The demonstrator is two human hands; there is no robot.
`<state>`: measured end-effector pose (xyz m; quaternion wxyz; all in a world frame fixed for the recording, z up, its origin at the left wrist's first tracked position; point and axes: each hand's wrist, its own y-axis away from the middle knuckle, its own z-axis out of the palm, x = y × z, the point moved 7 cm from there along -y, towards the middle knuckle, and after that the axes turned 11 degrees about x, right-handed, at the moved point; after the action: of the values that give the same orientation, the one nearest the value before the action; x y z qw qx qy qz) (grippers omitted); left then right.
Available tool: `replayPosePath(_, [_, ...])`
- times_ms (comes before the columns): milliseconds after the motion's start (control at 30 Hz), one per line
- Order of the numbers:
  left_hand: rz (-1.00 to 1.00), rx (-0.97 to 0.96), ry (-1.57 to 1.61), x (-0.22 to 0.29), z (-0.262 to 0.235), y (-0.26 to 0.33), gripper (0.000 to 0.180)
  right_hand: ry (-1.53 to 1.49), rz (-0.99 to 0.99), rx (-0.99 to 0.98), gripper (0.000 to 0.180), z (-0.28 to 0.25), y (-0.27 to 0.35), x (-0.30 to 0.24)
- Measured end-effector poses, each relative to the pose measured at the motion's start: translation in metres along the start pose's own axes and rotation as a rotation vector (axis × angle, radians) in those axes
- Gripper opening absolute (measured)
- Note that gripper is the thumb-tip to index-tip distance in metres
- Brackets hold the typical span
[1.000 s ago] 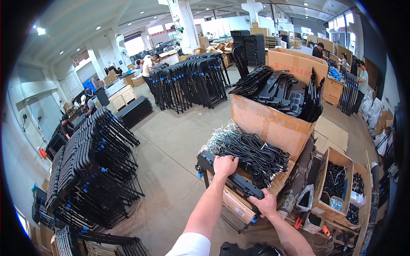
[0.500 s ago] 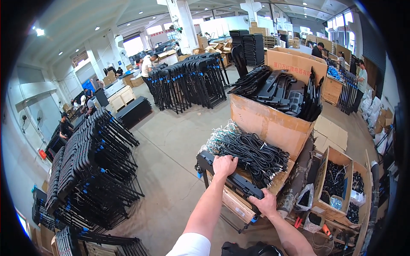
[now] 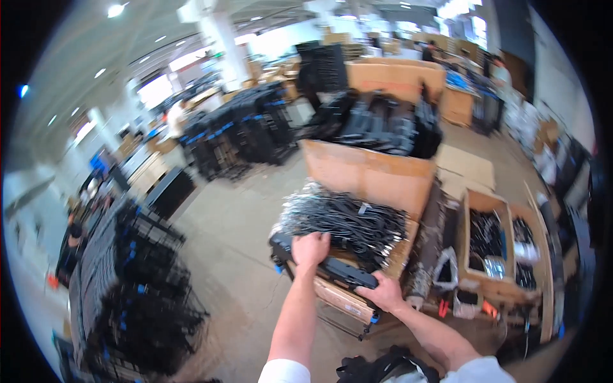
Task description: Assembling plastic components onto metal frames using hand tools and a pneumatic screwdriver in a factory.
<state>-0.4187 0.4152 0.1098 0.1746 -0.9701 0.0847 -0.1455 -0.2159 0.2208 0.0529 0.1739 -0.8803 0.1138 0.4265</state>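
Gripping black bar [image 3: 332,269] at box edge [image 3: 338,300]

My two bare forearms, no gloves, no watch or rings that I can make out, my left hand [image 3: 311,247], my right hand [image 3: 384,293], short white sleeves ending above my elbows

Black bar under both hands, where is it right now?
Head view, lower centre: the black bar lies across the near edge of the cardboard box of black cables, left hand on one end, right hand on the other.
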Motion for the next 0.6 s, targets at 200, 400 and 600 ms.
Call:
replayPosePath(200, [-0.025, 0.047, 0.026, -0.007, 0.004, -0.005, 0.052, 0.114, 0.023, -0.122, 0.060, -0.004, -0.005, -0.010])
replayPosePath(400, [-0.026, 0.043, 0.003, -0.007, 0.011, -0.005, 0.053, -0.026, -0.282, 0.164, 0.056, -0.046, 0.042, 0.017])
replayPosePath(600, [0.029, 0.105, 0.024, 0.007, 0.005, -0.002, 0.053, 0.151, 0.645, -0.103, 0.049, -0.101, 0.243, 0.251])
